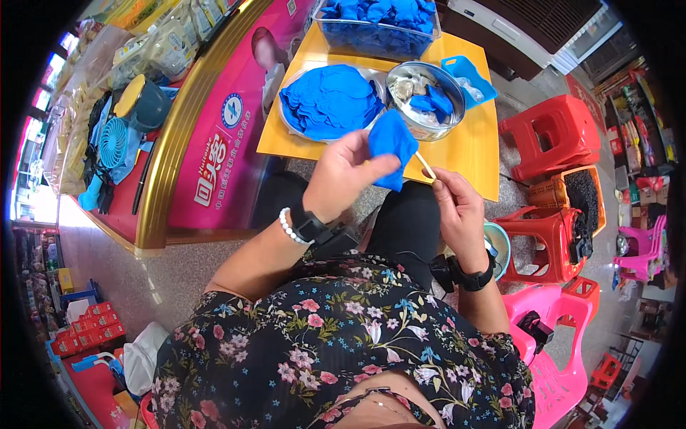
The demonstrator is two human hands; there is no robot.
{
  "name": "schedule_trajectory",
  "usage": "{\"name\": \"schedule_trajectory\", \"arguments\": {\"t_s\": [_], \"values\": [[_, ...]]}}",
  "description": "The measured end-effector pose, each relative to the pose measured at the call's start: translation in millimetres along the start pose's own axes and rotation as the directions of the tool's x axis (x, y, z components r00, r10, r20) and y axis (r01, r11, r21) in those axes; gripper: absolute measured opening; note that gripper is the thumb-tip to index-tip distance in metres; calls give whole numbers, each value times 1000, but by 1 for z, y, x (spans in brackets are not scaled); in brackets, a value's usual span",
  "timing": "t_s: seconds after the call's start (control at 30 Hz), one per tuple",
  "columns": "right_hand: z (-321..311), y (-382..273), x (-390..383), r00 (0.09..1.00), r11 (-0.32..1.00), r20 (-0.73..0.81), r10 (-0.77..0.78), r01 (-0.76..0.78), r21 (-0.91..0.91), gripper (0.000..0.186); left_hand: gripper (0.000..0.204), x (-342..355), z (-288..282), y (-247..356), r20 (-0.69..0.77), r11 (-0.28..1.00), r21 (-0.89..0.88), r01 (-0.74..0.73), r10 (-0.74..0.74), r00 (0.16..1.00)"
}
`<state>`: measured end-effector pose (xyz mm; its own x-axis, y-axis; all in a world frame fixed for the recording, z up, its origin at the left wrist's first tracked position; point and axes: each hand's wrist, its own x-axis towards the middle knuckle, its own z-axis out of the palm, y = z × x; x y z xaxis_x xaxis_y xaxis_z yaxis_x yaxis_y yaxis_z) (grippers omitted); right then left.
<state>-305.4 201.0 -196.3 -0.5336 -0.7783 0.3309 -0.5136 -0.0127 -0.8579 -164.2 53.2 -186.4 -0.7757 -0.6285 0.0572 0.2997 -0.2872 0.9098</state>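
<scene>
My left hand (339, 179) is closed on a thin, limp blue sheet (393, 139), raised above the near edge of the small yellow table (479, 168). In my right hand (461, 211), a pale thin stick (425, 164) is pinched between thumb and fingers, its far end against or behind the sheet. A pile of similar blue sheets (330, 100) lies on a pale plate, beyond my left hand. Beside it stands a round metal basin (457, 120) with whitish stuff and some blue pieces inside. What lies within the held sheet is hidden.
A clear plastic tub (379, 41) full of blue pieces and a small blue basket (482, 82) stand on the table's far side. Red stools (554, 136) and a pink chair (564, 372) are at the right. A pink counter (214, 129) rises at the left.
</scene>
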Motion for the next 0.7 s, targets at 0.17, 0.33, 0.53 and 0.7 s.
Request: {"name": "schedule_trajectory", "arguments": {"t_s": [0.17,0.33,0.53,0.7], "values": [[4,-5,-2,999,1000,34,-31,31,-3,16,17,7,-9,7,-100,994,81,-79,87,991],[10,1,-8,997,993,45,62,-67,100,18,11,0,-3,-7,-93,966,208,-153,176,980],[11,-1,-9,954,947,174,245,-274,168,20,9,3,2,-1,-134,989,102,-110,123,983],[11,0,-10,972,962,149,183,-208,174,20,9,6,-11,-5,-57,980,186,-65,77,995]]}}
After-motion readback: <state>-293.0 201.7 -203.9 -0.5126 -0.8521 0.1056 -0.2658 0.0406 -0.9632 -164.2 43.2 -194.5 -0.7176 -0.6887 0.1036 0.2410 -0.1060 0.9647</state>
